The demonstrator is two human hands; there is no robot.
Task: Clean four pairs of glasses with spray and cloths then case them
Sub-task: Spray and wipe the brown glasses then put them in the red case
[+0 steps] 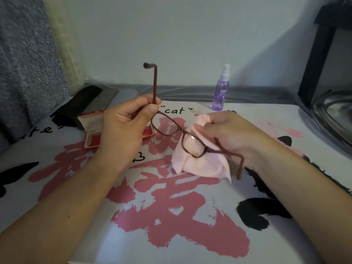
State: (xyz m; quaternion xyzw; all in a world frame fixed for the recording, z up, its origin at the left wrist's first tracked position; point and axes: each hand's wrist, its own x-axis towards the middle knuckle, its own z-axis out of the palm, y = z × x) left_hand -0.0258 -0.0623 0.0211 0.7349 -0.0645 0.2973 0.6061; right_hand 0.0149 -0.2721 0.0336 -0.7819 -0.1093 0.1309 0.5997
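wiping is being carried out on one pair, so the cleaning step is in hand, not the casing. at far left a dark case is lying shut on the printed table cover, and just in front of it a red case is being kept open, partly blocked by the left hand. that hand is closed round the hinge end of the brown glasses, one temple being pointed straight up. the glasses are being held above the cover, between both hands. the far lens is being backed by a pink cloth, bunched in the closed right hand. a purple spray bottle is standing upright behind, untouched. next, the other lens is probably being called for, then folding the temples. the other three pairs are not being seen; the right fingertips are being hidden by cloth.
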